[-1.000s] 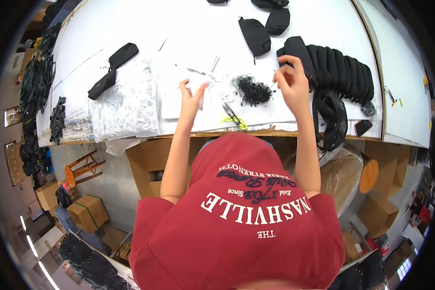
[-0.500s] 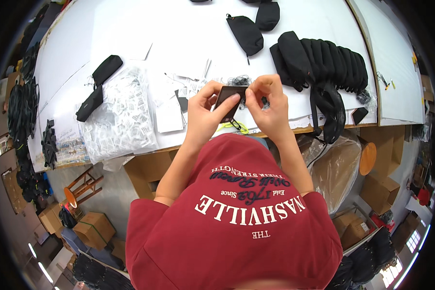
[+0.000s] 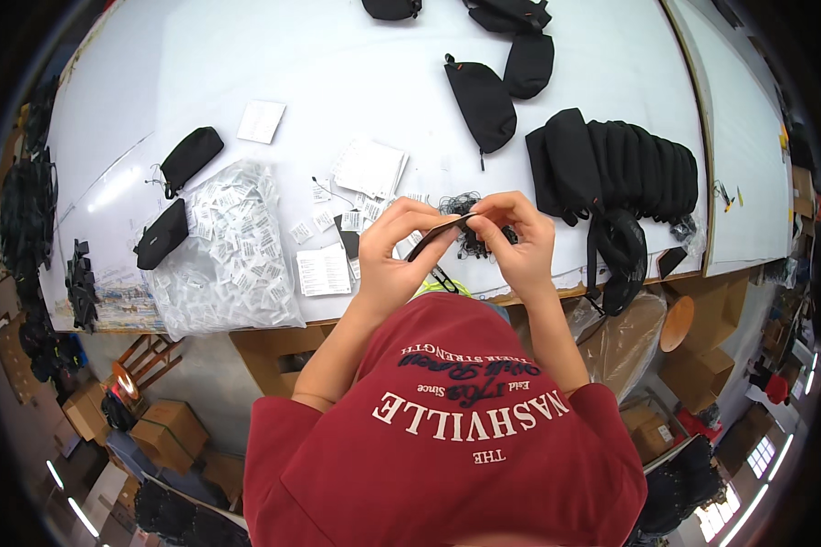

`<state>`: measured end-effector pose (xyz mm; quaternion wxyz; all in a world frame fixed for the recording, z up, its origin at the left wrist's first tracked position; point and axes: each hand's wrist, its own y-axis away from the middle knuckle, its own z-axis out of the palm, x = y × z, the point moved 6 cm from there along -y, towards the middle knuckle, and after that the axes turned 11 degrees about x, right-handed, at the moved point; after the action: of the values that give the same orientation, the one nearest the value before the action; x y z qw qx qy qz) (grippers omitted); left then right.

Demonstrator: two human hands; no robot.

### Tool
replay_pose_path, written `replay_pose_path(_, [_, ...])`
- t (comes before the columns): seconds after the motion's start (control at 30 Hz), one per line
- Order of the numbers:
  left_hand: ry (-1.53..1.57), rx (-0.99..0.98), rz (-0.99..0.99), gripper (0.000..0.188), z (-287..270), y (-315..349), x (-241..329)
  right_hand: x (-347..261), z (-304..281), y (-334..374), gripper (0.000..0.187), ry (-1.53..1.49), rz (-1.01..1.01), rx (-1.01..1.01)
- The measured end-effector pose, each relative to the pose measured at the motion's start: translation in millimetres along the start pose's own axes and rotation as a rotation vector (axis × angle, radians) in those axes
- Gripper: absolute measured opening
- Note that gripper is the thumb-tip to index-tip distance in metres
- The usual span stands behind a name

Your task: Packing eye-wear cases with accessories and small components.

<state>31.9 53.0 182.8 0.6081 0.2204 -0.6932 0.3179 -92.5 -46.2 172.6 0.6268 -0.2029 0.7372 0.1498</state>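
Between my hands, just above the table's near edge, is a thin black card, tilted nearly edge-on. My left hand is closed on it, thumb on the near face and fingers behind. My right hand pinches at the card's upper right corner; any thin string there is too small to make out. A black loop with a slim end hangs below the card. Behind the hands lies a tangle of black strings. Small white printed labels and a stack of white cards lie just beyond my left hand.
A clear plastic bag of white labels lies left, beside two black pouches. A row of black pouches stands right, with a black mesh piece near the edge. More pouches lie farther back. Cardboard boxes sit under the table.
The card has turned from showing its face to nearly edge-on. My right hand has come in to its corner. The view has shifted, so the table things appear lower.
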Motion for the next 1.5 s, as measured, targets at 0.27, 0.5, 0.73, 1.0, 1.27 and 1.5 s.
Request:
replay_pose_path(0.27, [0.046,-0.081,-0.015,0.007,2.5,-35.1,-13.5,0.5,9.5,-37.6,0.012,-0.088,0.028,-0.013])
replay_pose_path(0.5, [0.524,-0.338,-0.697,0.014,13.1,-40.9,-63.6,3.5,19.6,-47.4,0.01,0.054,-0.084,-0.112])
replay_pose_path(0.73, [0.403,-0.416,-0.558,0.009,22.6,-44.9,-69.4,31.5,29.8,-49.1,0.013,-0.275,0.228,-0.243])
replay_pose_path(1.0, [0.179,-0.38,-0.371,0.011,48.4,-107.6,-90.7,74.1,26.1,-69.2,0.019,-0.541,0.702,-0.311])
replay_pose_path(1.27, [0.109,-0.531,-0.578,0.013,81.2,-138.6,-99.8,86.2,12.9,-109.2,0.023,-0.635,0.684,-0.144])
replay_pose_path(1.5, [0.211,-0.517,-0.619,0.015,83.6,-154.0,-118.1,89.2,21.0,-115.7,0.014,-0.561,0.801,-0.198])
